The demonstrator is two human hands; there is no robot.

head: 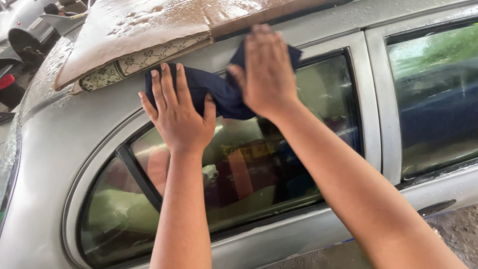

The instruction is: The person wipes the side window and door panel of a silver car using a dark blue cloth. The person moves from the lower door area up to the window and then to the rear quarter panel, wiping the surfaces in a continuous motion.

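A dark blue cloth [219, 94] lay pressed against the top edge of a grey car's rear window [239, 169]. The left hand [177, 112] and right hand [266, 72] rested flat on it, fingers extended, gripping nothing. Wet cardboard [149, 30] covered the roof.

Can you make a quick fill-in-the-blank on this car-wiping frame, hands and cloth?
1. Both hands press a dark ____ cloth against the car.
2. The left hand lies flat with its fingers ____.
3. The right hand rests on the cloth above the rear side ____ of the silver car.
4. On the car's roof lies a wet sheet of ____.

Missing words: blue; spread; window; cardboard
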